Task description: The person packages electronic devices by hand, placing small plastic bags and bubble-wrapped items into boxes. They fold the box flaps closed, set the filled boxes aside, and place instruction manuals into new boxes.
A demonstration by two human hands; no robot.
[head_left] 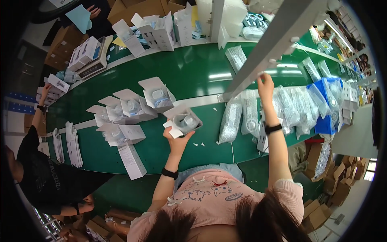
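Observation:
My left hand (178, 139) is closed around a small white carton (186, 121) with its flaps up, tilted toward me. Inside it a rounded object in clear plastic shows; its kind is hard to tell. My right hand (266, 86) is raised beside the slanting metal post (258, 56), its fingers pinched together at the post's edge. Whatever is between those fingertips is too small to make out. Left of the held carton stand several similar open cartons (131, 107) with plastic-wrapped contents. Below my right hand, bubble-wrapped packages (250, 113) lie side by side.
A blue bin (323, 124) with more wrapped packages stands at the right. Flat folded cartons (73, 145) are stacked upright at the left, near a co-worker in black (44, 177). White paper scraps (196, 144) lie on the green table (189, 72). Tall open boxes (155, 34) line its far side.

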